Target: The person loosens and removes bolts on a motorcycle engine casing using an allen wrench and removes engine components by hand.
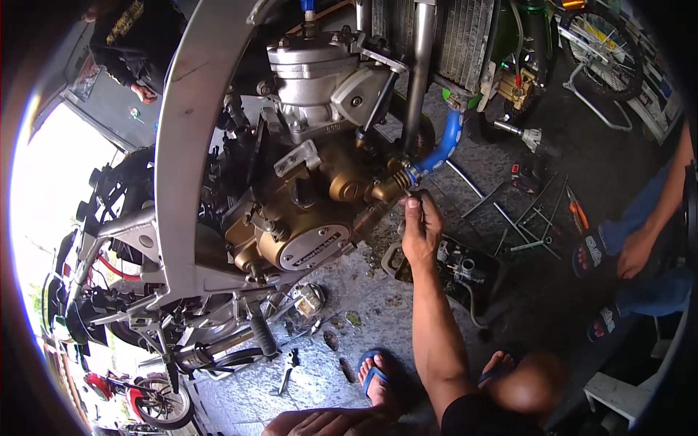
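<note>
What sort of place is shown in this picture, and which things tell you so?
Probably a motorcycle repair workshop: an uncovered engine sits within a silver frame, and orange-handled pliers lie on the floor among other tools.

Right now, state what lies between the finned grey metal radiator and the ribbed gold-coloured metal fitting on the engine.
The head view shows a curved blue hose running from just below the radiator to the fitting.

Grey floor [378,291] — orange-handled pliers [579,215], metal tools [512,223], perhaps a drill [525,179].
</note>
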### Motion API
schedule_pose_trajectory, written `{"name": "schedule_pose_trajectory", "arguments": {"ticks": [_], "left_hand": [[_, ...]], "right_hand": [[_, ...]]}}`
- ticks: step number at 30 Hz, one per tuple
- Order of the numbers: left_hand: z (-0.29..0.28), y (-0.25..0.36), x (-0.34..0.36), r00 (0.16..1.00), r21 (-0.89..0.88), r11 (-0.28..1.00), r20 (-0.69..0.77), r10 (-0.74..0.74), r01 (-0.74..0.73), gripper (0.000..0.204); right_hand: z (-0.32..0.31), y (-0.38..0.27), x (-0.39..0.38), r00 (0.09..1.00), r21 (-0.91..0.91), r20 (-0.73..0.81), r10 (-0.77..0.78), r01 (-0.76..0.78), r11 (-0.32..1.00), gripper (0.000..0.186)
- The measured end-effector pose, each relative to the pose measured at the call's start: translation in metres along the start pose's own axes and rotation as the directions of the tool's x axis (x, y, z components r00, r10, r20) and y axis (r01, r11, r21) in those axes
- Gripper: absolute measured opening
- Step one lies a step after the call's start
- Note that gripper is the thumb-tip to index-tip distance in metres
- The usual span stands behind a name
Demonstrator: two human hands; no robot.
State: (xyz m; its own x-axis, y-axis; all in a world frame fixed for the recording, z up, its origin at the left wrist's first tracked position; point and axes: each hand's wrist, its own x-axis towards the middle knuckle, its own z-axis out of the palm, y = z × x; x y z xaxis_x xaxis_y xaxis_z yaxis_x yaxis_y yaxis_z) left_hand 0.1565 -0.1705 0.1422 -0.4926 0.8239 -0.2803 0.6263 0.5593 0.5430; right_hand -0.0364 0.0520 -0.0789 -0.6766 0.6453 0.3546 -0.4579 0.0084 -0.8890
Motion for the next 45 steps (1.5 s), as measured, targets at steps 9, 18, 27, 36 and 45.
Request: {"name": "schedule_pose_trajectory", "arguments": {"ticks": [9,18,27,36,45], "left_hand": [[0.020,0.002,-0.010,0.995,-0.033,0.995,0.026,0.094,-0.093,0.038],[0.026,0.004,-0.009,0.996,-0.040,0.995,0.010,0.093,-0.093,0.039],[0.011,-0.006,0.011,0.996,0.038,0.996,-0.046,0.081,-0.079,0.039],[0.001,-0.005,0.026,0.997,0.084,0.996,-0.063,0.042,-0.037,0.039],[-0.004,-0.020,0.022,0.997,0.063,0.998,-0.074,-0.016,0.021,0.040]], "right_hand": [[-0.001,0.023,-0.024,0.974,-0.061,0.160,0.160,-0.152,0.986,0.033],[0.003,0.040,-0.015,0.968,-0.058,0.239,0.072,-0.059,0.997,0.025],[0.000,0.042,-0.003,0.944,-0.210,0.301,0.132,-0.070,0.975,0.027],[-0.001,0.052,0.005,0.980,0.065,0.173,0.095,-0.108,0.992,0.027],[0.051,0.057,0.007,0.694,0.597,-0.438,0.572,-0.251,0.762,0.019]]}}
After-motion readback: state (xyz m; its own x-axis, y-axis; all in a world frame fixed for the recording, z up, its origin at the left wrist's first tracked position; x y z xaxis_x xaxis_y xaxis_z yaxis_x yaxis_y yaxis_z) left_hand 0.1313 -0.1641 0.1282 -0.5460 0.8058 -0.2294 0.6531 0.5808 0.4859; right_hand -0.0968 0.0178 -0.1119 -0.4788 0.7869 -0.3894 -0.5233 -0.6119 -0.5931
